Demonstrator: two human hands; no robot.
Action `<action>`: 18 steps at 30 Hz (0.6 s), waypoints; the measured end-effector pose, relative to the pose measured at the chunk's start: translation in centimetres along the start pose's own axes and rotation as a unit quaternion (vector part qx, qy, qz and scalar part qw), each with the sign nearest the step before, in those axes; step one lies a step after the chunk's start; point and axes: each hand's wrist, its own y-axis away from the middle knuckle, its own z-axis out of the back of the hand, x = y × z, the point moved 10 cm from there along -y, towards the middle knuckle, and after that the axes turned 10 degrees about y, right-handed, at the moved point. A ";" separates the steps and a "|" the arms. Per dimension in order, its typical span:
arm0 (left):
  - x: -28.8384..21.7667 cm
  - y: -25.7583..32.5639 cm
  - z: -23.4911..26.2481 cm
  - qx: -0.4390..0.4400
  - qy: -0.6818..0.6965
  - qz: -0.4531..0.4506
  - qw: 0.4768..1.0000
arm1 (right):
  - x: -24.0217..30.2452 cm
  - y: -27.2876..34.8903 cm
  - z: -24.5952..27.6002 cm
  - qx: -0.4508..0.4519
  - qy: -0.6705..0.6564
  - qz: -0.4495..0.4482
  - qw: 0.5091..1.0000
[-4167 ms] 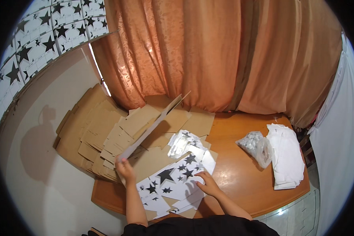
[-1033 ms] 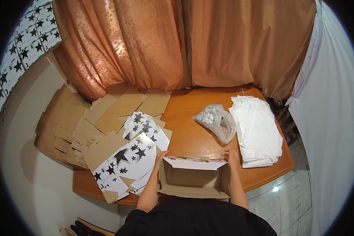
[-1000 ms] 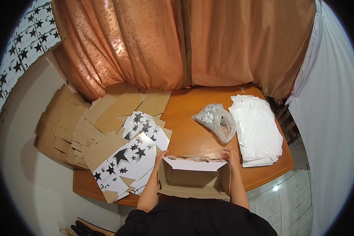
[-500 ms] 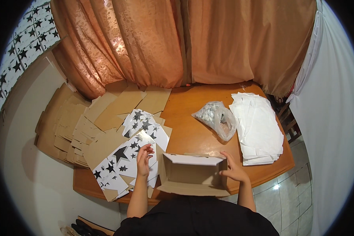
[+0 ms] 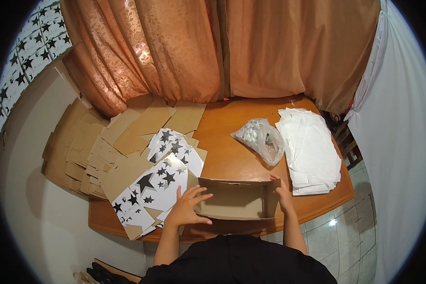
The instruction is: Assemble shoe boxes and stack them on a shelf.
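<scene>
While an open brown cardboard box (image 5: pixel 234 199) sits at the near edge of the wooden table (image 5: pixel 232 151), the left hand (image 5: pixel 187 208) lies with fingers spread against the box's left wall, gripping nothing, and the right hand (image 5: pixel 281 191) presses the right wall, fingers hooked over its top rim. Flat star-printed sheets (image 5: pixel 156 189) lie just left of the box, touching plain cardboard blanks (image 5: pixel 99 151) farther left. A clear plastic bag (image 5: pixel 262 139) and a stack of white sheets (image 5: pixel 310 151) occupy the right side. Bare tabletop stays open beyond the box, up to the orange curtain (image 5: pixel 213 52).
</scene>
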 end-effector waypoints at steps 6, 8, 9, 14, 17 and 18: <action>3.9 0.5 -0.4 -0.111 -0.075 0.070 0.989 | -0.1 -0.5 0.3 0.024 -0.010 -0.003 1.000; 4.0 0.4 -1.7 -0.136 -0.083 0.081 0.984 | -0.4 -0.5 0.3 0.023 -0.033 -0.003 0.999; 4.0 0.3 -2.4 -0.160 -0.092 0.101 0.978 | -0.5 -0.5 0.4 0.021 -0.056 -0.002 0.998; 3.3 -1.0 -6.6 -0.185 -0.137 0.076 0.970 | -0.7 0.0 0.3 -0.057 -0.143 0.016 0.988; 2.9 -2.7 -8.1 -0.160 -0.149 0.063 0.974 | -1.6 0.3 0.8 -0.114 -0.186 0.048 0.975; 2.7 -3.0 -8.1 -0.170 -0.155 0.067 0.971 | -1.5 0.4 1.1 -0.131 -0.186 0.080 0.970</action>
